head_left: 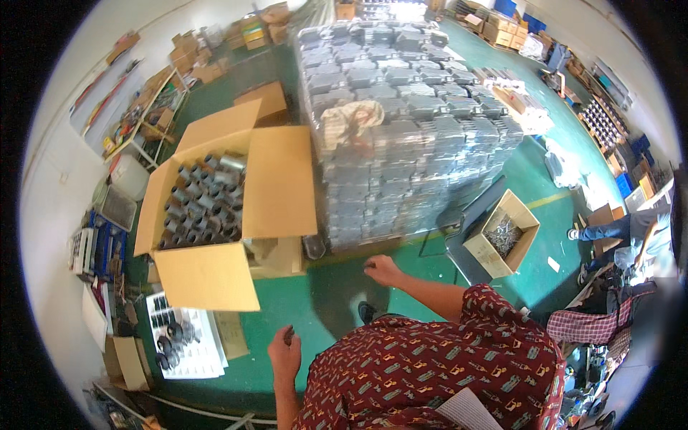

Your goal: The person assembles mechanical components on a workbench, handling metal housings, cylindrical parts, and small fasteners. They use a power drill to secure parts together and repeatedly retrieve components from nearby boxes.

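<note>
Currently, the left hand (285, 354) and right hand (385, 272) hover half-curled near a cardboard carton (281, 185) of grey cylinders (195, 202), any grip unclear.

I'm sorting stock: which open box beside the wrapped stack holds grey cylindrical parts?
The large cardboard box, left of the wrapped stack; the smaller box, on the stack's right, holds small metal pieces instead.

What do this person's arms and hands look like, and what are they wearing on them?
The left hand and right hand are human and ungloved, with no watch, bracelet or cables showing. The short right sleeve is dark red with small tan and greyish printed motifs, matching the shirt; the right forearm is uncovered.
</note>
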Motion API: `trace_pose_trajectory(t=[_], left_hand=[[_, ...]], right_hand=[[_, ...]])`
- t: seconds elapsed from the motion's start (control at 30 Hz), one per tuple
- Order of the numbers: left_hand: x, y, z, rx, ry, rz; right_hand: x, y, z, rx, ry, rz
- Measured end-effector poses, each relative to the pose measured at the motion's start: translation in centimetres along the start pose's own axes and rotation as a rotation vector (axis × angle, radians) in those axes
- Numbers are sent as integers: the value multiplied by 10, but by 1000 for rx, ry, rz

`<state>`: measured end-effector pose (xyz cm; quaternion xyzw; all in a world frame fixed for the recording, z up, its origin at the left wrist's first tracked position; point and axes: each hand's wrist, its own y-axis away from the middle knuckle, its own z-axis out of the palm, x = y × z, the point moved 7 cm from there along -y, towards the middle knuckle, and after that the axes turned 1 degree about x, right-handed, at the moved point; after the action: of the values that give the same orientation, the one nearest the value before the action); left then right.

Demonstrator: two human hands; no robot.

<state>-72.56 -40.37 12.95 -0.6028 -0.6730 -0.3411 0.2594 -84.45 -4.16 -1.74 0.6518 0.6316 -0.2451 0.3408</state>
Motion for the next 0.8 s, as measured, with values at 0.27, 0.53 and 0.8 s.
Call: trace_pose_trajectory(t=[0.27,0.53,0.8], left_hand=[[137,-181,72,-264,-99,413],[265,-316,152,-414,-159,729],[377,-417,216,-287,-335,1064]], right_hand=[[-1,-63,-71,154,-270,124],[6,-97,-126,261,-217,169],[-10,-119,-248,409,-331,228]])
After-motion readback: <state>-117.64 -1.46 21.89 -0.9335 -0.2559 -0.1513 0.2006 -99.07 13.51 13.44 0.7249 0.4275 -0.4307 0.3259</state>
